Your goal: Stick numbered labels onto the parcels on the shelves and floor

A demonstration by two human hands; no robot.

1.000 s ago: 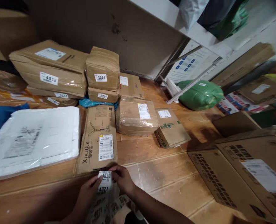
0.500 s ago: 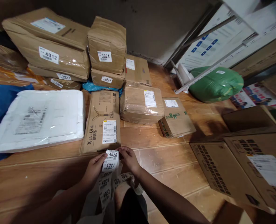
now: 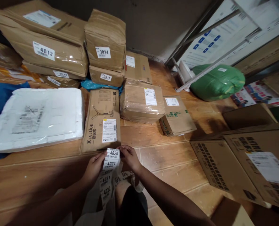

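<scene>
label strip, 4020 uppermost, is up above wood-look floor, near end of flat xiajule carton; i have left fingers pinching left edge, right fingers pinching upper right corner.

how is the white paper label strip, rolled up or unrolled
Unrolled in front: the white paper label strip trails downward with 4020, 4021, 4031 and 4032 showing down it; whether any is rolled elsewhere, cannot tell.
</scene>
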